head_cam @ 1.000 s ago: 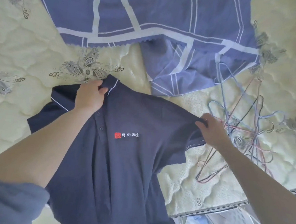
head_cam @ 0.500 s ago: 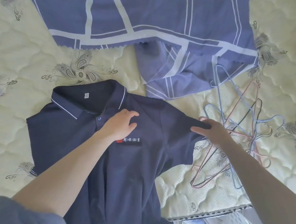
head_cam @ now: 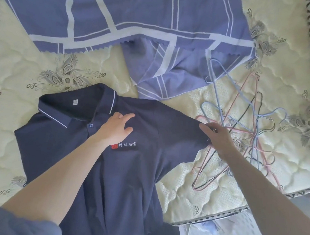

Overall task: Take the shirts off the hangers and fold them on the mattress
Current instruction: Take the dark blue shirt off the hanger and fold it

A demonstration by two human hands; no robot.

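A navy polo shirt (head_cam: 129, 174) with a white-piped collar and a small chest logo lies face up on the pale quilted mattress (head_cam: 17, 67). Its lower part hangs over the near edge. My left hand (head_cam: 116, 128) rests flat on the chest just above the logo, fingers straight. My right hand (head_cam: 216, 135) pinches the end of the shirt's right-side sleeve. A heap of thin wire hangers (head_cam: 248, 126) in blue, pink and black lies just right of that hand.
A blue sheet with white stripes (head_cam: 138, 22) covers the far part of the mattress, one crumpled corner reaching toward the shirt. The mattress edge runs along the lower right, with a white mesh basket (head_cam: 221, 234) below it.
My left hand left the collar and came down onto the chest above the logo. The shirt now lies flatter. My right hand stays at the sleeve end.
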